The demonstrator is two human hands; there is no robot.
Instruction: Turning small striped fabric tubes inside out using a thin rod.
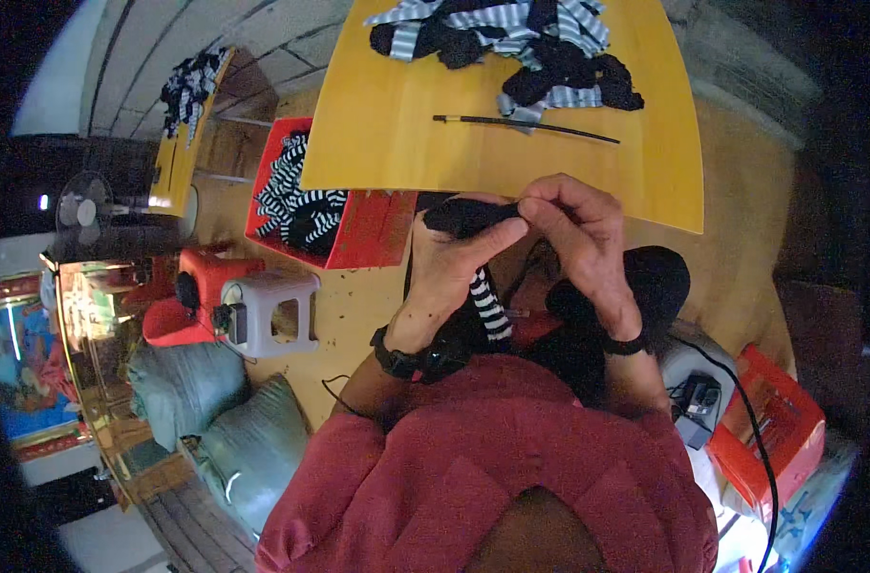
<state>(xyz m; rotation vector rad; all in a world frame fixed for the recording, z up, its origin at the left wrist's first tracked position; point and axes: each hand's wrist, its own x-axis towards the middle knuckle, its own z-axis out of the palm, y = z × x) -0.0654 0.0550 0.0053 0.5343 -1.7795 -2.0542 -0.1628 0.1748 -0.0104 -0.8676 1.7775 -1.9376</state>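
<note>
My left hand (pixel 441 272) is wrapped round a black-and-white striped sock (pixel 468 218), just off the near edge of the yellow table (pixel 377 143). The sock's black end lies over the fingers, and a striped part hangs below the palm toward my lap. My right hand (pixel 588 239) pinches the tip of the black end between thumb and forefinger, its fingertips touching the left thumb. On the table beyond my hands lies a thin black rod (pixel 526 128). A loose pile of black and grey-white striped socks (pixel 549 57) covers the table's far part.
Left of the table, a red bin (pixel 377 234) holds several striped socks. A grey stool (pixel 268 315), a red stool (pixel 172 320) and stuffed sacks (pixel 253 449) stand farther left. At right are a red crate (pixel 769 430) and a black cable (pixel 755 420). A second table (pixel 182 158) stands far left.
</note>
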